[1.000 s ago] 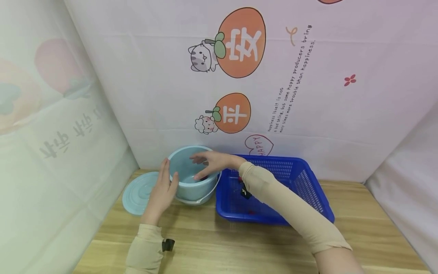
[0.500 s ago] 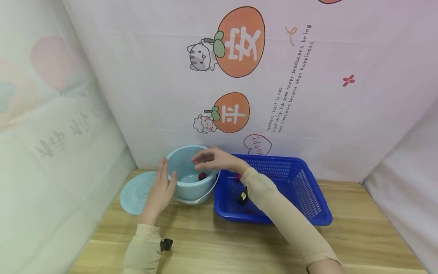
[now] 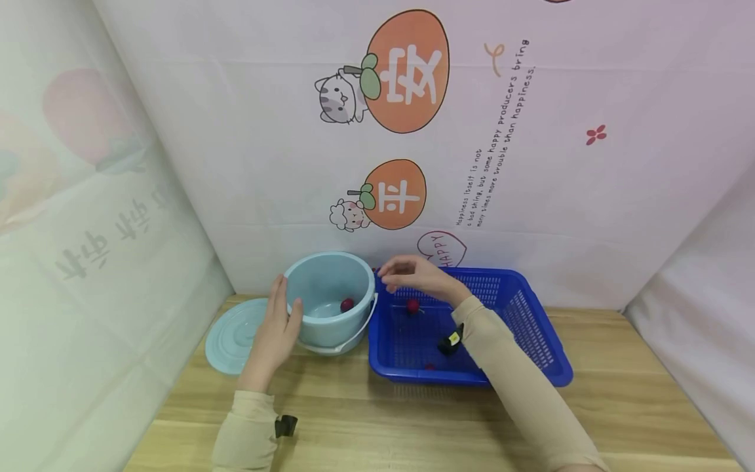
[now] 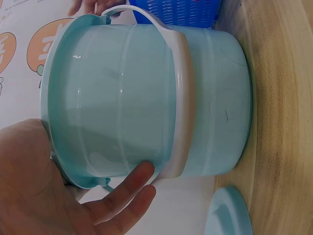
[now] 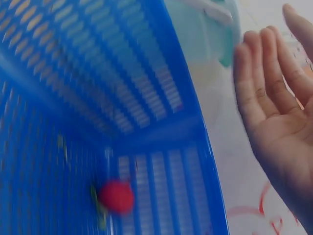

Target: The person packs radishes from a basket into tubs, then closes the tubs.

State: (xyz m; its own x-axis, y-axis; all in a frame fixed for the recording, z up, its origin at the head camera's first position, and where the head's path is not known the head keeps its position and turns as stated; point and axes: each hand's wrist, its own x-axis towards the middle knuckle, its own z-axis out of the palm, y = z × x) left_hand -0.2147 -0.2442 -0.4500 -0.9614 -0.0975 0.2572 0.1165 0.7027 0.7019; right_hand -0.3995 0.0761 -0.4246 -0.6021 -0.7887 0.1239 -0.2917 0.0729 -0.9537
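A light blue bucket stands on the table with its handle hanging down in front. Inside it lies a small, dark red round thing. My left hand rests at the bucket's left side, fingers nearly straight and touching the wall near the rim. Over the back left corner of the blue basket, my right hand hovers with loosely bent fingers. Its palm shows nothing held in the right wrist view. A red ball-like thing with a thin stem lies in the basket below.
To the bucket's left lies a light blue lid on the wooden table. Another small red thing shows near the basket's front wall. A printed white cloth hangs close behind bucket and basket.
My right hand has risen out of the bucket and moved right, over the basket's corner. The red thing in the bucket has come into sight. My left hand stays at the bucket.
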